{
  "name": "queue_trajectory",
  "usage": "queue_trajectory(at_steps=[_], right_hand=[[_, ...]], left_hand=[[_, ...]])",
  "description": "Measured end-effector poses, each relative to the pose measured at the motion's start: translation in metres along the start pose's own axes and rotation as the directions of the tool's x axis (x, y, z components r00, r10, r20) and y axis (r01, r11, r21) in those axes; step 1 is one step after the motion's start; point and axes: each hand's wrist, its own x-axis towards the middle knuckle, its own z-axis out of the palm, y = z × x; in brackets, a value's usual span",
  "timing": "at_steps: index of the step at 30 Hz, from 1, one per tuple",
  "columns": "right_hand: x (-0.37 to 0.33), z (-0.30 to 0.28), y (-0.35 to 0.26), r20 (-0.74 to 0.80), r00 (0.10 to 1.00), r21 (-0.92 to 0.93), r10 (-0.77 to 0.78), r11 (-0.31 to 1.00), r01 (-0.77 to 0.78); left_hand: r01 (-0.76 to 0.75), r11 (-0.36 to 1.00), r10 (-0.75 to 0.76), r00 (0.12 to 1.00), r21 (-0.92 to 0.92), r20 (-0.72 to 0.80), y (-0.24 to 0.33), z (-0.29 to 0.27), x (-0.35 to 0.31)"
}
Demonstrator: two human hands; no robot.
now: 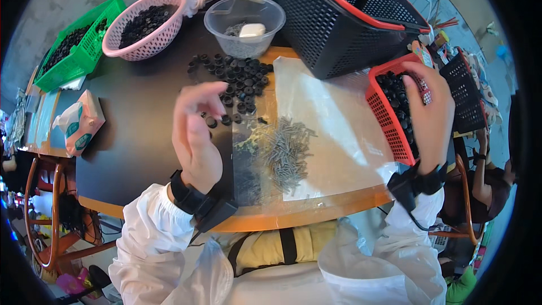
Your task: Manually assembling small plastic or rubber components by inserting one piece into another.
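— Head view first: what do we see our hands doing?

— Our right hand (430, 114) is curled over the rim of the red basket (385, 114) of black round parts at the bench's (135, 135) right edge, gripping it. Our left hand (195, 130) hovers above the bench, fingers loosely spread, with nothing in it.

— And near the left hand?

— We see a scatter of black caps (237, 76) just beyond it, and a pile of grey screws (288, 149) on the clear plastic sheet (339, 118) to its right.
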Motion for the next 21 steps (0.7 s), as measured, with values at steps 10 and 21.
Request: queue_trajectory(at_steps=[10, 21], right_hand=[[-0.005, 0.125, -0.097, 0.309, 0.812, 0.485, -0.495, 0.816, 0.313], [0.003, 0.142, -0.094, 0.253, 0.821, 0.578, -0.512, 0.760, 0.296]], left_hand=[[0.133, 0.988, -0.139, 0.987, -0.077, -0.075, 0.002, -0.008, 0.007], [0.172, 0.983, -0.181, 0.937, 0.056, 0.300, 0.002, -0.015, 0.010]])
